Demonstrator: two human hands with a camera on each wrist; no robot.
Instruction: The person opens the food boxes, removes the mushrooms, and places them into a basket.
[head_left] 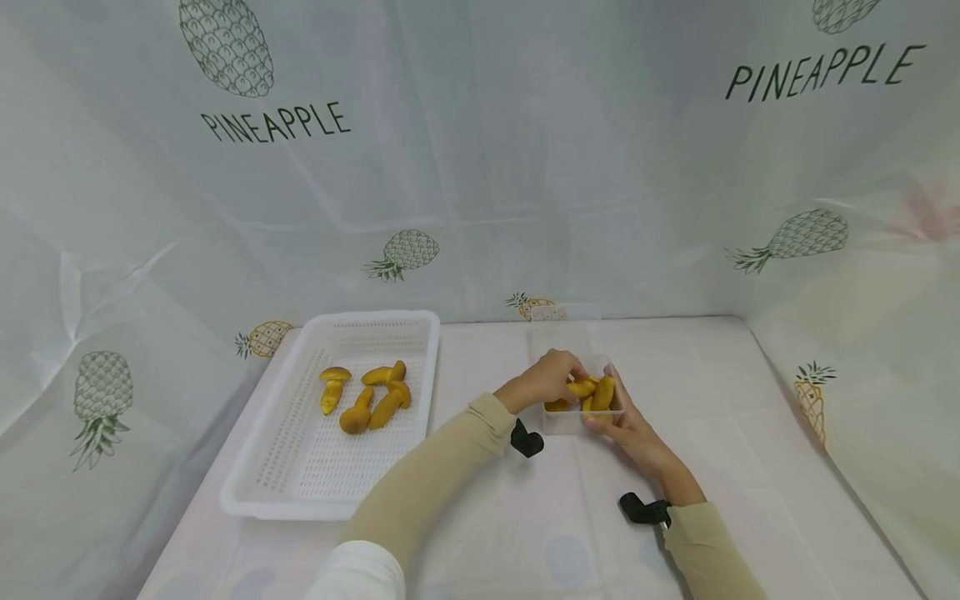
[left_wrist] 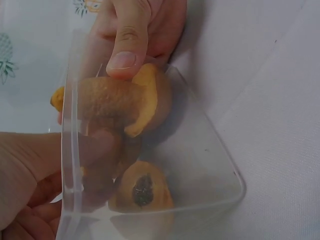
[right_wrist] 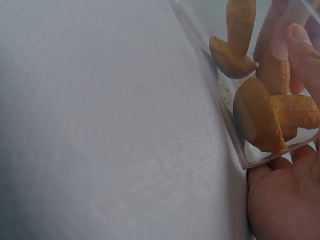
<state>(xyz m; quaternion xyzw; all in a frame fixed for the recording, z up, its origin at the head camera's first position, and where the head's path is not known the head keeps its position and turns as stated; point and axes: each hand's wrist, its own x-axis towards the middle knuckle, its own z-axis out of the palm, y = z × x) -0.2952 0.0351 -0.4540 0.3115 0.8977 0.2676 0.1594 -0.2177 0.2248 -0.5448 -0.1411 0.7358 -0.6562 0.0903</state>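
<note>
A small clear plastic box (head_left: 564, 425) with several brown-yellow mushrooms (head_left: 603, 393) in it stands on the table. My left hand (head_left: 546, 379) reaches over its left side, thumb and fingers pinching a mushroom inside; in the left wrist view this hand (left_wrist: 30, 175) is partly seen through the cloudy wall. From the right, my right hand (head_left: 636, 437) grips the box, with the thumb at the near side and fingers along the right wall. The right wrist view shows mushrooms (right_wrist: 257, 115) with thick stems and rounded caps lying against the wall, near the palm (right_wrist: 285, 205).
A white perforated basket (head_left: 315, 475) on the left holds several more mushrooms (head_left: 333, 390). Behind the box stands a clear upright panel (head_left: 562, 329), perhaps its lid. Pineapple-printed sheeting (head_left: 480, 167) hangs behind and beside the pale covered table (head_left: 480, 533).
</note>
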